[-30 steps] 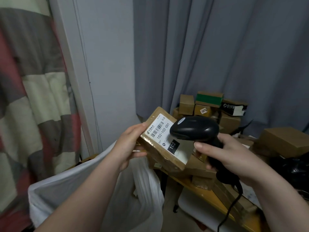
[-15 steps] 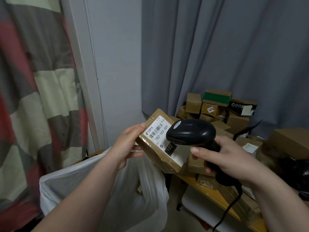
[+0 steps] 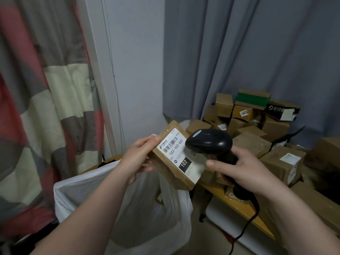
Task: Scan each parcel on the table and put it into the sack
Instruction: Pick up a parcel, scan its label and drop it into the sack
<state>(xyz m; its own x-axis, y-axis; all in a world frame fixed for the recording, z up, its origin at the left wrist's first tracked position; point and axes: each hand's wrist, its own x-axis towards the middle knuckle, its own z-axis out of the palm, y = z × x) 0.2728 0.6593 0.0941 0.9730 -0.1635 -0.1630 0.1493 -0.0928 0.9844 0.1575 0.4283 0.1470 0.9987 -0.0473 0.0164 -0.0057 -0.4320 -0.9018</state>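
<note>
Parcel (image 3: 170, 163), one, is gripped in your left hand (image 3: 137, 160) above the white sack (image 3: 82, 196); your right hand (image 3: 244, 174) grips one black scanner (image 3: 209, 142). The wooden table (image 3: 239, 206) by grey curtains (image 3: 239, 52) bears over ten boxes (image 3: 252, 144).

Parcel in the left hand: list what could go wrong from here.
1. The left hand holds the parcel by one end only, over the sack edge; it may slip in unscanned.
2. The scanner in the right hand overlaps the label, perhaps too close to read the barcode.
3. The scanner's cable hangs past the table edge and could snag.
</note>
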